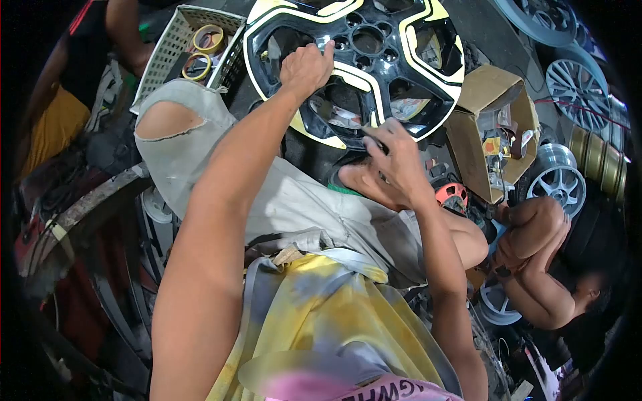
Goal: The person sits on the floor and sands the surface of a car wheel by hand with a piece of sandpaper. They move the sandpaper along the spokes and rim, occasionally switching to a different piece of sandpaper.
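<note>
A black alloy wheel (393, 87) with pale yellow faces and outlines on its spokes lies in front of me, at the top of the view. My left hand (306, 69) is closed over a spoke on its left side, thumb stretched toward the centre hole, other fingers curled down. Close to the wheel's near edge, my right hand (396, 152) is closed in a pinch beside a yellow-edged spoke. A thin dark piece shows at its fingertips; I cannot tell what it is. My bare foot (366, 179) is just below the wheel.
Left of the wheel stands a plastic basket (164, 45) with tape rolls (208, 40). An open cardboard box (473, 137) of small items is at the right. Several other wheels (576, 93) are beyond it. People sit at the far left and at the right (538, 247).
</note>
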{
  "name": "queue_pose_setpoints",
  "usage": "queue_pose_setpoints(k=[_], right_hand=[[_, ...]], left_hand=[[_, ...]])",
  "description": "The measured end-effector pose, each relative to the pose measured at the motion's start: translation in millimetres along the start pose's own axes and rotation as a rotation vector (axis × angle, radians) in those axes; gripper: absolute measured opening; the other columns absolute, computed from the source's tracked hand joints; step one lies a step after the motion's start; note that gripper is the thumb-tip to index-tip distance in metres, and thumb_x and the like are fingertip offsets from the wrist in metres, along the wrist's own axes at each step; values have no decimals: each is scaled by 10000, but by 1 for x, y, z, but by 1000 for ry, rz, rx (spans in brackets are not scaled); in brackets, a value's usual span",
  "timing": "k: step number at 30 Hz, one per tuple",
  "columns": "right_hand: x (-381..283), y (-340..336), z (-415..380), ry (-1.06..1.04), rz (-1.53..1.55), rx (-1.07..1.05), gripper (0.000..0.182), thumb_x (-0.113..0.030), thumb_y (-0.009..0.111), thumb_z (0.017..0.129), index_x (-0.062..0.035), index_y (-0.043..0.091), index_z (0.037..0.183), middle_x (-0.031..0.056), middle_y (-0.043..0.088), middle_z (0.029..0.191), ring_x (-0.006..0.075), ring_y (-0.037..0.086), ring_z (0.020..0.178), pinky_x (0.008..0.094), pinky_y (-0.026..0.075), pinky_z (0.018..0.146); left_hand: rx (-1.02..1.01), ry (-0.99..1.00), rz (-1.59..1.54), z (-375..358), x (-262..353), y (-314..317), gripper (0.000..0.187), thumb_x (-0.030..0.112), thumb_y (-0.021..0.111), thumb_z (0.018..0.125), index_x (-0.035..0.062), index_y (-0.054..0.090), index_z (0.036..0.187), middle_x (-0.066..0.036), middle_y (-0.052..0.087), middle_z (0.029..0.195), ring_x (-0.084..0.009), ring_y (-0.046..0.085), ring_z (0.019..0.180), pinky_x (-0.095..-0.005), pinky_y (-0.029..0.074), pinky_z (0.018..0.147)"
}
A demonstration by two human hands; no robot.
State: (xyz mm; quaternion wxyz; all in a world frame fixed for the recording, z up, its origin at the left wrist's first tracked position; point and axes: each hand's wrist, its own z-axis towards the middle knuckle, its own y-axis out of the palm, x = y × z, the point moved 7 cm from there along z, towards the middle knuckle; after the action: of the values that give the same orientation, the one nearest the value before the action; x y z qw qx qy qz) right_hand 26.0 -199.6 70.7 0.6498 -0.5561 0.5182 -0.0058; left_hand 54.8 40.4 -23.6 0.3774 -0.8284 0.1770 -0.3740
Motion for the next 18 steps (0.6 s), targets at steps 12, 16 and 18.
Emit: queue_pose_setpoints(k=[12, 16, 18], right_hand=[[-33, 27, 21, -201, -231, -349, 434, -135, 666, 685, 67, 685, 1069, 235, 579, 991, 393, 551, 984, 463, 435, 838], [-28, 39, 35, -266, -245, -273, 211, -74, 597, 837, -21, 771, 944, 140, 631, 974, 313, 584, 1003, 440, 402, 800], [-27, 42, 34, -313, -206, -177, 209, -75, 597, 834, -19, 768, 941, 140, 625, 974, 310, 578, 997, 434, 394, 802]], left_hand=[[43, -5, 35, -1, 2, -1, 702, 544, 369, 1063, -55, 731, 1114, -315, 718, 1096, -470, 680, 1102, -518, 510, 1004], [26, -16, 22, 1, 1, 0, 724, 565, 353, 1061, -55, 723, 1108, -334, 707, 1099, -492, 672, 1096, -533, 510, 997], [10, -6, 24, 1, 0, 2, 749, 583, 330, 1061, -62, 708, 1110, -350, 700, 1094, -511, 662, 1099, -543, 507, 1000]])
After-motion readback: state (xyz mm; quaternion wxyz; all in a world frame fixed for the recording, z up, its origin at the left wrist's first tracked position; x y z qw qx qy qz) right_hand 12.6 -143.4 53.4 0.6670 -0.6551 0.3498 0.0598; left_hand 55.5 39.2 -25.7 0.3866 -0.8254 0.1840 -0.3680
